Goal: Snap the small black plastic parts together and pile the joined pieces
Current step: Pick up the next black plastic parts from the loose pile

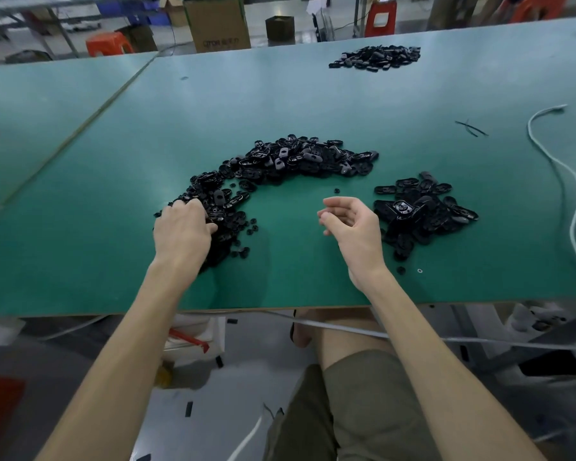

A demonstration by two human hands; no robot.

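A long curved heap of small black plastic parts (280, 164) lies across the middle of the green table (313, 101). My left hand (182, 229) rests palm down on the heap's near-left end, its fingertips among the parts; whether it holds one is hidden. A smaller pile of black pieces (423, 207) sits to the right. My right hand (353, 227) hovers just left of that pile, fingers loosely curled, with nothing visible in it. One tiny black part (337, 191) lies alone just beyond my right fingertips.
A third pile of black parts (376, 58) lies at the far right of the table. A white cord (562, 181) snakes along the right side, with black strips (471, 128) near it. Cardboard boxes (217, 23) and red stools (381, 18) stand beyond the far edge.
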